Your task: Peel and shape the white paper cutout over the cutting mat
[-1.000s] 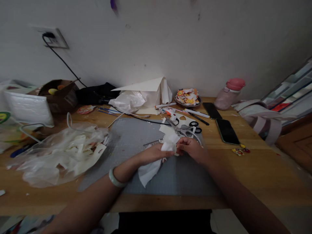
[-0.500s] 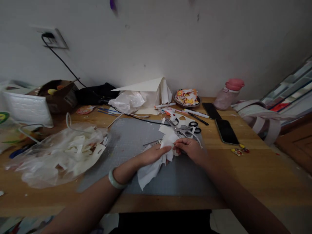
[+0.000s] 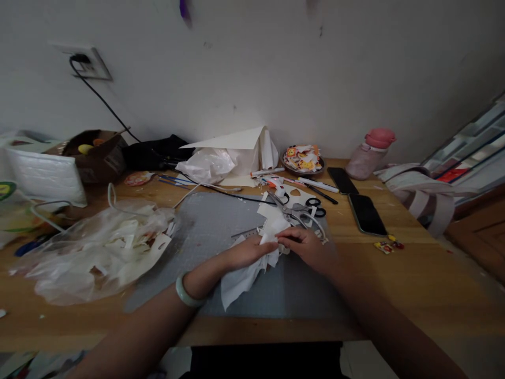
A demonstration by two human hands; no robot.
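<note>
Both hands meet over a grey cutting mat (image 3: 213, 226) on the wooden table. My left hand (image 3: 244, 253) is closed on a crumpled piece of white paper (image 3: 240, 278) that hangs down toward me; a pale green bangle sits on that wrist. My right hand (image 3: 305, 245) pinches the upper end of the same paper, fingers curled. Just beyond the hands lie scissors (image 3: 302, 210) on white paper scraps.
A clear plastic bag of white offcuts (image 3: 98, 252) lies at the left. Two phones (image 3: 365, 210), a pink-capped bottle (image 3: 371, 152), pens, a dish of stickers (image 3: 303, 157) and a folded white sheet (image 3: 236, 142) stand farther back. A brown box (image 3: 94, 152) sits far left.
Both hands have shifted slightly left and toward me with the paper. My right hand's fingers have moved further over the paper's upper end.
</note>
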